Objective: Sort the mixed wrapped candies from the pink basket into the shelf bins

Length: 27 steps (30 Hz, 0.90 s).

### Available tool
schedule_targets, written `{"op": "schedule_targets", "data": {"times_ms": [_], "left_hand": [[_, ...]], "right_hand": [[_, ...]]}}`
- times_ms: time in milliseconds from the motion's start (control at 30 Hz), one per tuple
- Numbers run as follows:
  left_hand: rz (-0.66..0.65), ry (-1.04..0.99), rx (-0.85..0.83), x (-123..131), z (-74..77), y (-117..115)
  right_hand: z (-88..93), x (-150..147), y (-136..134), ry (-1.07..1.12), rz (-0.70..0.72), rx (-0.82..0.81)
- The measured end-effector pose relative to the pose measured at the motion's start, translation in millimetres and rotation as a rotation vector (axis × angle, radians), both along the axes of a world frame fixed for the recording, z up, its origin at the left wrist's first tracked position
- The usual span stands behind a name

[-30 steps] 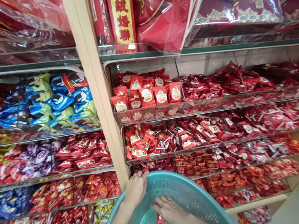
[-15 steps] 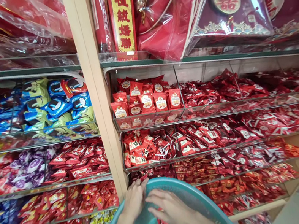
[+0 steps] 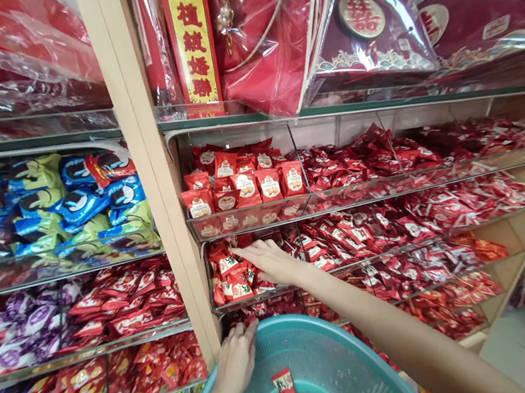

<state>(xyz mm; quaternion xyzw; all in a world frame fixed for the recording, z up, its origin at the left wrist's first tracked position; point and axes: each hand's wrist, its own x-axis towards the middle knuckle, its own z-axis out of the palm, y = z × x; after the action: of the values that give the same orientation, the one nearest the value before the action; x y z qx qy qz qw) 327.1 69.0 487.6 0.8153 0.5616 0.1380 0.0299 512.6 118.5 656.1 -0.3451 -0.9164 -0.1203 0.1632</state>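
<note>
My left hand (image 3: pixel 235 358) is closed over the upper left rim of a teal plastic basin (image 3: pixel 374 366) with perforated walls. Inside the basin lies one small red candy packet (image 3: pixel 285 392) with a black character on a white patch. My right hand (image 3: pixel 268 260) reaches over the basin into a shelf compartment, fingers stretched out over red and white candy packets (image 3: pixel 235 286). Its fingertips touch or hover just above them; I cannot tell which. No packet shows in its fingers.
A wooden upright (image 3: pixel 146 142) divides the shelving. Blue and green snack packs (image 3: pixel 74 196) fill a bin at left. Red biscuit packets (image 3: pixel 245 186) stand one tier above my right hand, behind a clear lip. Red bags in clear plastic (image 3: pixel 359 23) hang over the upper shelf edge.
My right hand has moved from inside the basin up to the candy compartment. The packet that was beside it now lies in the basin. My left hand stays near the rim.
</note>
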Motion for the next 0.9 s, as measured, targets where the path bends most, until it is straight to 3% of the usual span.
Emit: {"op": "schedule_targets", "data": {"times_ms": [367,667,800,900], "left_hand": [[0.017,0.011,-0.012,2,5.1,1],[0.008,0.005,-0.062,8,8.0,7],[-0.091,-0.028,-0.033,10,15.3,15],[-0.163,-0.041,-0.022,13,21.5,19]], "right_hand": [[5.1,3,-3,-0.147,-0.074,0.24],[5.5,30,-32,0.069,-0.224,0.273],[-9.1,33,-67,0.273,-0.293,0.159],[-40.2,27,-96,0.429,-0.354,0.021]]}}
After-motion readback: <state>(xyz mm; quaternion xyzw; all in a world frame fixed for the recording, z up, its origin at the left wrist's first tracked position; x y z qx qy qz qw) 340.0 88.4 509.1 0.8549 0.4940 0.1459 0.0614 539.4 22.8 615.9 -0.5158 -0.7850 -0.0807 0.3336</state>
